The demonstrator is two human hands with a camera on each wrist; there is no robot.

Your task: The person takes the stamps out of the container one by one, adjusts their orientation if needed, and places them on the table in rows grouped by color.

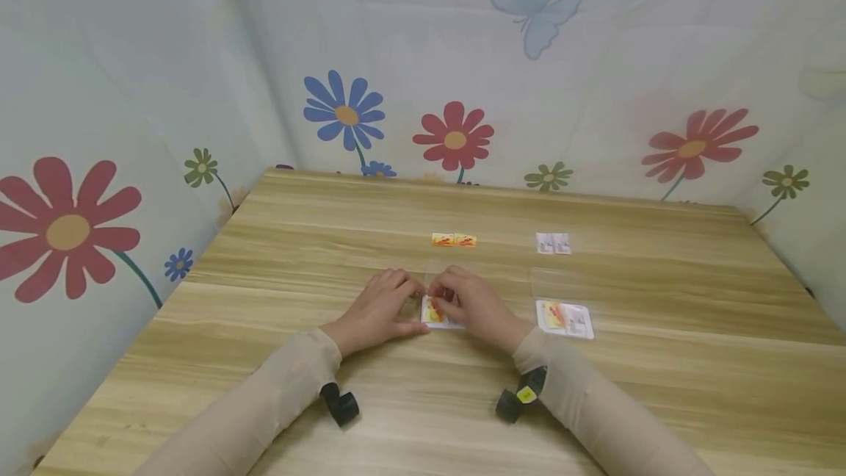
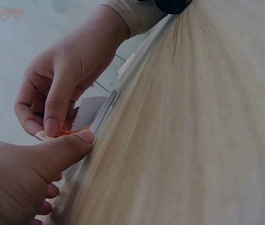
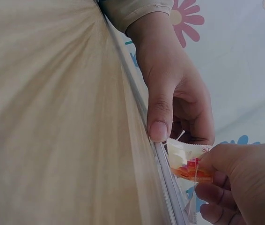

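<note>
My right hand (image 1: 472,303) pinches a small orange-and-cream postage stamp (image 3: 188,161) with perforated edges, tilted up in the right wrist view. Below it a white stamp card (image 1: 427,314) lies on the table, partly hidden by the fingers. A see-through flap (image 1: 456,267) extends behind this card. At the card's left side rests my left hand (image 1: 383,307), its straight thumb pressing on the near edge and its other fingers toward the far corner. To the right lies another white card (image 1: 563,319) bearing an orange stamp and a grey stamp side by side.
Farther back on the wooden table (image 1: 297,226) lie two orange stamps (image 1: 454,240) next to each other. Two pale grey stamps (image 1: 553,243) lie to their right. A clear flap (image 1: 562,283) extends behind the right card. Flower-printed curtains (image 1: 423,35) enclose the table's back and sides.
</note>
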